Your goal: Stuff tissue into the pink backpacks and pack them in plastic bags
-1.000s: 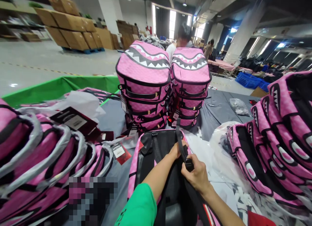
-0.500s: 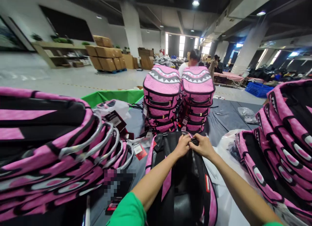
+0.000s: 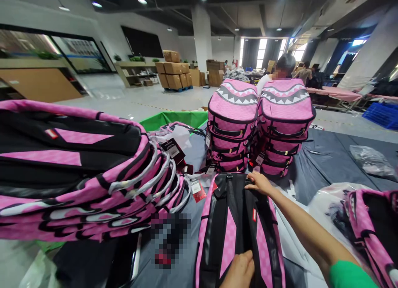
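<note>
A pink and black backpack (image 3: 231, 226) lies in front of me, its back panel and two padded shoulder straps facing up. My right hand (image 3: 259, 183) pinches the black strap buckle (image 3: 248, 180) at the top of the right shoulder strap (image 3: 254, 221), which bears a small red label. Lower down, my left hand (image 3: 239, 270) is closed at the inner edge of that same strap, its fingertips curled; part of this hand falls below the picture. A red and white hang tag (image 3: 197, 189) lies just left of the backpack's top.
Two stacks of pink backpacks with shark-teeth prints (image 3: 233, 101) stand beyond. Another backpack pile (image 3: 102, 168) with grey-wrapped handles rises at left. At right are a backpack (image 3: 363, 226) and clear plastic bags (image 3: 371, 159). A person (image 3: 284, 66) is behind the stacks.
My left hand has left the top buckle and moved down the backpack toward me. My right hand stays at the buckle. The view has swung left, and the right strap lies further inward.
</note>
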`<act>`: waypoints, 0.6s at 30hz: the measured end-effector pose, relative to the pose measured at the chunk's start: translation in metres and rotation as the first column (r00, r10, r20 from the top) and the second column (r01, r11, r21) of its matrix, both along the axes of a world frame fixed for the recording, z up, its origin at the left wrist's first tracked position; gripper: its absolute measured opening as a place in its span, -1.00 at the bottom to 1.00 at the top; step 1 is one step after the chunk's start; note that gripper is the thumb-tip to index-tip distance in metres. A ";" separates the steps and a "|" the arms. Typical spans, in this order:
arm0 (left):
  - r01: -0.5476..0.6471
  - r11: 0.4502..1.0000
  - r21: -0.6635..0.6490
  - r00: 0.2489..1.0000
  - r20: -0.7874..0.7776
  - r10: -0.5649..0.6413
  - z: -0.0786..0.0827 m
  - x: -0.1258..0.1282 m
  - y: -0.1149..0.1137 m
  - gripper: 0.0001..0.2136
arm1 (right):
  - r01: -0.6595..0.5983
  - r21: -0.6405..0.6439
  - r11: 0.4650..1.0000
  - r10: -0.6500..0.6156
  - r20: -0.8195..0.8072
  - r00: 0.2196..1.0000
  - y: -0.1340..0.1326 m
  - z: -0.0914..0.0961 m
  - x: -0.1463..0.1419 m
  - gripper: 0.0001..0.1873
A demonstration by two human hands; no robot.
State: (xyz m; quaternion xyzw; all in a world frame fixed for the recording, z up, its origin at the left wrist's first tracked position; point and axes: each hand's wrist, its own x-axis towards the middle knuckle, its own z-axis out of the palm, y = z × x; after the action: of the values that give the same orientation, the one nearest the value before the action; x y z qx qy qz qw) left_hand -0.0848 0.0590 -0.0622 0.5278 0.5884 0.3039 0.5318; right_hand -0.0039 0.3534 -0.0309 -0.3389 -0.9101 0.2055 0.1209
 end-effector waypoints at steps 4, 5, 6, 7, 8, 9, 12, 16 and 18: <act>-0.035 0.997 0.076 0.958 -0.282 0.055 0.020 -0.071 0.035 -0.68 | 0.053 0.044 0.998 -0.054 0.022 0.998 0.019 -0.040 -0.011 -0.27; -0.133 0.982 0.134 0.934 -0.316 0.169 0.022 -0.091 0.057 -0.65 | 0.071 0.047 0.996 -0.072 0.024 0.997 0.021 -0.048 -0.011 -0.18; -0.250 0.939 0.235 0.867 -0.376 0.325 0.021 -0.111 0.082 -0.68 | 0.082 0.050 0.995 -0.083 0.023 0.996 0.022 -0.055 -0.009 -0.13; -0.330 0.882 0.337 0.764 -0.454 0.459 0.018 -0.129 0.109 -0.70 | 0.084 0.055 0.995 -0.085 0.019 0.996 0.023 -0.061 -0.008 -0.12; -0.407 0.829 0.384 0.654 -0.510 0.558 0.012 -0.143 0.137 -0.68 | 0.079 0.061 0.995 -0.080 0.012 0.997 0.022 -0.065 -0.006 -0.15; -0.449 0.810 0.379 0.616 -0.525 0.587 0.005 -0.154 0.164 -0.67 | 0.071 0.069 0.995 -0.071 0.002 0.997 0.021 -0.069 -0.004 -0.18; -0.472 0.808 0.352 0.617 -0.523 0.588 -0.021 -0.165 0.225 -0.76 | 0.068 0.096 0.993 -0.065 -0.032 0.997 0.014 -0.076 0.003 -0.25; -0.428 0.803 0.415 0.639 -0.489 0.594 -0.043 -0.147 0.240 -0.79 | 0.109 0.141 0.984 -0.082 -0.186 0.979 -0.004 -0.087 0.018 -0.39; -0.357 0.802 0.479 0.666 -0.471 0.578 -0.047 -0.137 0.228 -0.82 | 0.131 0.178 0.975 -0.080 -0.270 0.960 -0.018 -0.092 0.025 -0.46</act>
State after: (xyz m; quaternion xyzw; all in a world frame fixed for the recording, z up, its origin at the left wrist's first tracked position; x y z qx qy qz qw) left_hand -0.2223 0.2870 -0.1092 0.5081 0.7785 0.3487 0.1193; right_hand 0.0212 0.3358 -0.1228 -0.3436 -0.8825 0.1519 0.2828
